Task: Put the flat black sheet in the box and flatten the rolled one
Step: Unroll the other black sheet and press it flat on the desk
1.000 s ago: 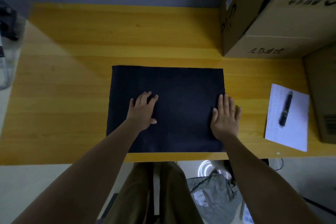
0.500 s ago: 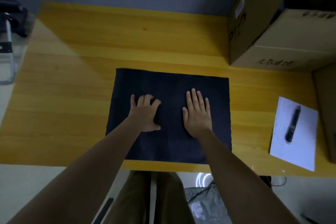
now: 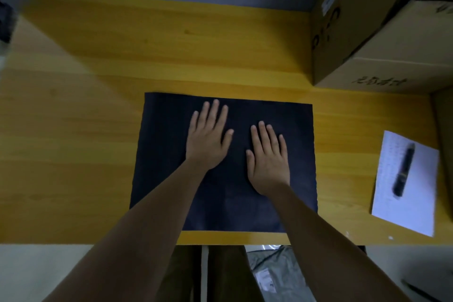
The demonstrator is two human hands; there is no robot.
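A black sheet lies spread flat on the yellow wooden table, near its front edge. My left hand rests palm down on the sheet's upper middle, fingers stretched out. Beside it, my right hand lies palm down on the sheet too, slightly lower and to the right. Neither hand holds anything. A large cardboard box stands at the table's back right corner, its opening hidden from view. No rolled sheet shows.
A white paper with a black pen on it lies at the right of the table. Another cardboard box sits at the far right edge. A grey bag lies on the floor below the table.
My right hand slid from the sheet's right edge to its middle. My left hand moved up the sheet and its fingers straightened. The view shifted downward.
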